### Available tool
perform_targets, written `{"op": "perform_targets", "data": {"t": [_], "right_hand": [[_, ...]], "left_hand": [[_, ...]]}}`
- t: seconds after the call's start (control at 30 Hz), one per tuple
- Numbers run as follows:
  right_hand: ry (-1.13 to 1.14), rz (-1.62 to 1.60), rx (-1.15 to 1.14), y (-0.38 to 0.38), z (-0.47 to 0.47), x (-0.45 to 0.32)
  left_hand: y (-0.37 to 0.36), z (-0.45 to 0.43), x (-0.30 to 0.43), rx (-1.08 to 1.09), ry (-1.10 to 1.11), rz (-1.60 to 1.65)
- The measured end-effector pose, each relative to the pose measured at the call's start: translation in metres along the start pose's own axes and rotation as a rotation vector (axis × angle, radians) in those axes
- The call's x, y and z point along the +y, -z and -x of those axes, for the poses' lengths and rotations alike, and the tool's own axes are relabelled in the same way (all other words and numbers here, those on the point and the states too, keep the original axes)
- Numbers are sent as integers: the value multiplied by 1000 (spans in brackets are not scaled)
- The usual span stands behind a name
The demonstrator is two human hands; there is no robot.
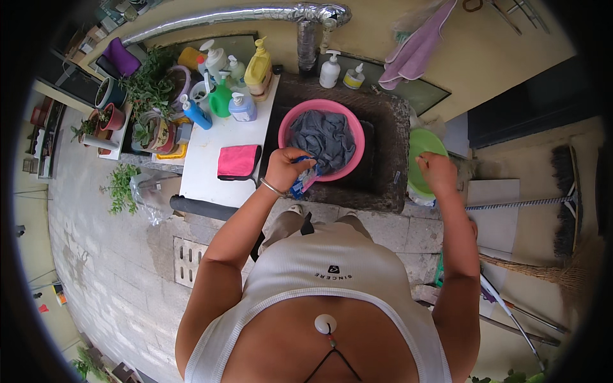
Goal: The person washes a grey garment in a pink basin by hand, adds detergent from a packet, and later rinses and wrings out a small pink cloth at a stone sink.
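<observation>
My left hand (287,167) grips the top of a blue and pink plastic packet (302,184) at the near left rim of a pink plastic basin (360,143). Crumpled wet-looking grey cloth (322,136) fills much of the basin, which stands in a dark stone sink (388,177). Off to the right, my right hand (437,173) is held over a light green basin (421,143) with its fingertips pinched together. Whether something small is between those fingertips cannot be told.
Left of the sink, a white tabletop (206,184) holds a pink cloth (238,161), a yellow pump bottle (258,72), a green spray bottle (221,100) and several other bottles. A white pump bottle (330,72) stands behind the basin. Brooms (565,201) lean at the right.
</observation>
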State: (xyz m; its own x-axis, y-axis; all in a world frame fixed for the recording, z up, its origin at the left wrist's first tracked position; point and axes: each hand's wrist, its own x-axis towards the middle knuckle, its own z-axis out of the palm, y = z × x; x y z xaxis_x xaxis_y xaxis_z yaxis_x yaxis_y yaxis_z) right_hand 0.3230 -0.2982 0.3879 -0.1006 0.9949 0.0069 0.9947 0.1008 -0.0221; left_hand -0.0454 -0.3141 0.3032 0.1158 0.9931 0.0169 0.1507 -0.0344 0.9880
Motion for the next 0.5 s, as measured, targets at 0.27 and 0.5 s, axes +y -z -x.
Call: {"op": "perform_targets", "data": {"t": [0.27, 0.5], "right_hand": [[-255, 435, -690, -102, 93, 58], [-93, -400, -374, -81, 54, -19]], "left_hand": [[23, -4, -18, -91, -68, -10], [-2, -25, 2, -286, -126, -85]]}}
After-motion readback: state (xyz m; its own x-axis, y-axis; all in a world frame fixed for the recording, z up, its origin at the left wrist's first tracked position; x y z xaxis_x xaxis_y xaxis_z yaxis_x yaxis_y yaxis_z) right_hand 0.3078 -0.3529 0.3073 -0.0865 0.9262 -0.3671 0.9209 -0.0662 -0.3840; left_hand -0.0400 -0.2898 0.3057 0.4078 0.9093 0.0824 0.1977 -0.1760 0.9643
